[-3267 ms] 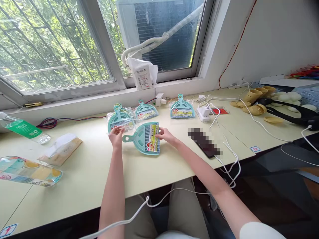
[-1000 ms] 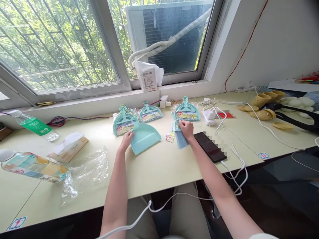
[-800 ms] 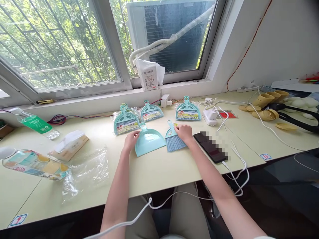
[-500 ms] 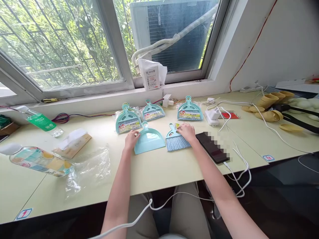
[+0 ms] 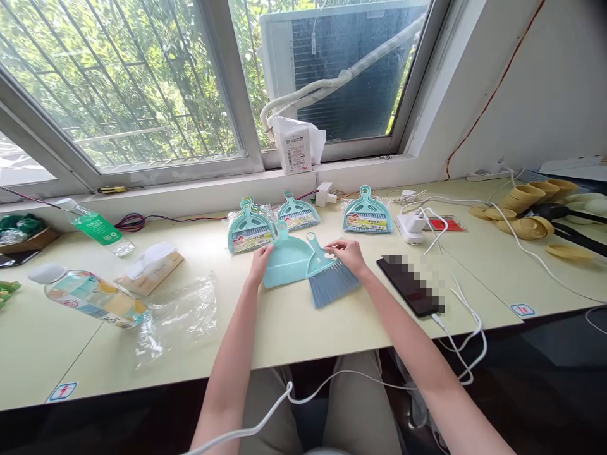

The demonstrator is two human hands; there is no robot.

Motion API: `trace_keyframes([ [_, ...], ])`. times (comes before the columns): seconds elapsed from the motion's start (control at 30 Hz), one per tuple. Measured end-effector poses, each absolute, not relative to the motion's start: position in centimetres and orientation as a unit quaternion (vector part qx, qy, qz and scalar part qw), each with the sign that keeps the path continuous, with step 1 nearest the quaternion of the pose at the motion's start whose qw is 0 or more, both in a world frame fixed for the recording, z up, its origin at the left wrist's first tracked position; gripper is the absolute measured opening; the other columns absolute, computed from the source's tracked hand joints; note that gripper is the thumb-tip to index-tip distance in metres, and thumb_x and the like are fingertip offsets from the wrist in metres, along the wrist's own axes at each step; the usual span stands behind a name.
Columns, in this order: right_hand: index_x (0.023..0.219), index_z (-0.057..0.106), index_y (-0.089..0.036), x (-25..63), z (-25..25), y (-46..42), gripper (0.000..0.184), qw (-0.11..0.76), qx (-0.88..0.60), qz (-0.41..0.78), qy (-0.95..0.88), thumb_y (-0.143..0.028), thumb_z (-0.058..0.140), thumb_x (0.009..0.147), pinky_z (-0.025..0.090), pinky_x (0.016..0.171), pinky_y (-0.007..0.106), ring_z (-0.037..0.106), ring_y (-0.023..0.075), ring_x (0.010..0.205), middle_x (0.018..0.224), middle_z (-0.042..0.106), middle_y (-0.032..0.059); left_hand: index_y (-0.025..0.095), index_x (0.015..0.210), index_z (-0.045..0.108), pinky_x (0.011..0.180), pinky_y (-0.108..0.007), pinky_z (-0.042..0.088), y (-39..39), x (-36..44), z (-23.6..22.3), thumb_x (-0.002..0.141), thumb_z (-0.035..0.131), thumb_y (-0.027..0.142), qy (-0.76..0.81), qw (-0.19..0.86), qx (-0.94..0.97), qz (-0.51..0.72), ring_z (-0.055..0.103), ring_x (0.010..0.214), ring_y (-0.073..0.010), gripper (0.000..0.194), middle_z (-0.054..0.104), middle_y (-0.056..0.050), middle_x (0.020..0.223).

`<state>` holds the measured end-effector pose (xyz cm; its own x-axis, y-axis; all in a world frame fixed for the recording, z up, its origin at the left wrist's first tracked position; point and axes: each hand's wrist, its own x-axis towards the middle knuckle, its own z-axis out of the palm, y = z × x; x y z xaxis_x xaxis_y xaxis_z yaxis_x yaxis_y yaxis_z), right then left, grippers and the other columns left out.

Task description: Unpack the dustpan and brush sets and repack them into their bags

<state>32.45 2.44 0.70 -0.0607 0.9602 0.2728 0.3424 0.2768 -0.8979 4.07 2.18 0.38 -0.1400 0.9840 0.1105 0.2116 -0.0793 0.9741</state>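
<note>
My left hand [image 5: 260, 264] grips the left edge of a light teal dustpan [image 5: 288, 260], fingers closed on its rim. Its handle with a loop points away from me. My right hand [image 5: 348, 254] pinches the upper right of a small teal hand brush [image 5: 332, 285] with grey-blue bristles. The brush is tilted, bristles toward me, and overlaps the dustpan's right side in view. Whether the two touch I cannot tell. Behind them lie packaged dustpan-and-brush sets [image 5: 250, 232], some in clear wrap, with another set [image 5: 367, 218] farther right.
A clear plastic bag [image 5: 190, 309], a tissue pack [image 5: 154, 268] and two bottles, one with a green label [image 5: 97, 227], are on the left. At the right are a phone [image 5: 408, 287], white cables, a charger [image 5: 411, 224] and yellowish cups [image 5: 524, 197].
My right hand has turned and raised the brush and brought it left, over the dustpan's right side. The dustpan has shifted a little. The camera view has moved slightly.
</note>
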Motion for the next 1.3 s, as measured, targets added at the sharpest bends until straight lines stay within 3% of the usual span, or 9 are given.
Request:
trace_keyframes([
  [0.1,0.083,0.072,-0.02,30.1,0.6,1.1,0.019,0.484,-0.517,0.261,-0.656,-0.036,0.061,0.081,0.049,0.068,0.033,0.063,0.0186,0.069,0.089,0.073,0.0067,0.015,0.093,0.068,0.076,-0.033,0.043,1.0,6.9,0.7,0.077,0.057,0.055,0.499,0.457,0.584,0.449,0.057,0.085,-0.0227,0.044,0.067,-0.006,0.089],
  [0.23,0.076,0.069,-0.022,29.2,0.2,0.7,0.017,0.423,-0.576,0.09,-0.694,-0.033,0.059,0.085,0.044,0.087,0.041,0.059,0.0251,0.097,0.09,0.07,0.0072,0.016,0.104,0.065,0.079,-0.032,0.044,0.1,9.8,0.5,0.073,0.065,0.052,0.452,0.47,0.64,0.407,0.057,0.092,-0.0229,0.047,0.065,-0.007,0.101],
  [0.3,0.082,0.068,-0.022,29.6,0.0,1.1,0.012,0.415,-0.576,0.076,-0.701,-0.033,0.062,0.083,0.042,0.091,0.043,0.055,0.0261,0.106,0.1,0.067,0.0085,0.016,0.103,0.064,0.078,-0.032,0.044,-0.1,10.3,0.4,0.073,0.064,0.053,0.454,0.472,0.64,0.401,0.057,0.092,-0.0228,0.047,0.064,-0.007,0.1],
  [0.43,0.112,0.061,-0.022,30.7,-0.5,2.4,0.039,0.411,-0.517,0.271,-0.7,-0.038,0.068,0.077,0.046,0.088,0.038,0.059,0.0227,0.105,0.117,0.063,0.0083,0.018,0.105,0.061,0.076,-0.03,0.044,-0.4,10.3,0.7,0.078,0.059,0.055,0.444,0.517,0.619,0.391,0.058,0.09,-0.0213,0.046,0.064,-0.005,0.097],
  [0.53,0.101,0.068,-0.02,31.3,-0.8,3.0,0.037,0.359,-0.469,0.422,-0.688,-0.043,0.07,0.072,0.047,0.087,0.037,0.063,0.0246,0.1,0.106,0.07,0.0063,0.019,0.109,0.062,0.078,-0.031,0.044,-0.5,10.3,0.9,0.079,0.058,0.055,0.437,0.541,0.617,0.369,0.058,0.093,-0.0226,0.048,0.065,-0.006,0.099],
  [0.67,0.091,0.072,-0.018,31.5,-0.5,3.0,0.039,0.368,-0.435,0.517,-0.639,-0.049,0.072,0.067,0.048,0.084,0.036,0.064,0.025,0.095,0.097,0.072,0.0058,0.017,0.11,0.066,0.084,-0.034,0.043,-0.4,10.4,0.9,0.077,0.061,0.054,0.428,0.542,0.622,0.368,0.058,0.099,-0.0262,0.05,0.067,-0.007,0.102],
  [1.07,0.079,0.071,-0.015,30.4,-0.3,2.5,0.035,0.398,-0.474,0.558,-0.553,-0.04,0.079,0.055,0.048,0.078,0.032,0.065,0.0204,0.081,0.085,0.073,0.0068,0.013,0.103,0.071,0.073,-0.032,0.043,-0.2,10.6,0.8,0.071,0.068,0.05,0.451,0.531,0.608,0.382,0.061,0.083,-0.0241,0.049,0.07,-0.005,0.088],
  [1.3,0.086,0.072,-0.017,30.1,-0.1,2.3,0.039,0.451,-0.454,0.55,-0.537,-0.046,0.077,0.06,0.048,0.084,0.033,0.065,0.0206,0.088,0.091,0.073,0.0063,0.018,0.117,0.063,0.086,-0.037,0.044,-0.4,10.0,1.5,0.075,0.065,0.052,0.451,0.578,0.571,0.37,0.059,0.102,-0.0281,0.054,0.067,-0.007,0.11],
])
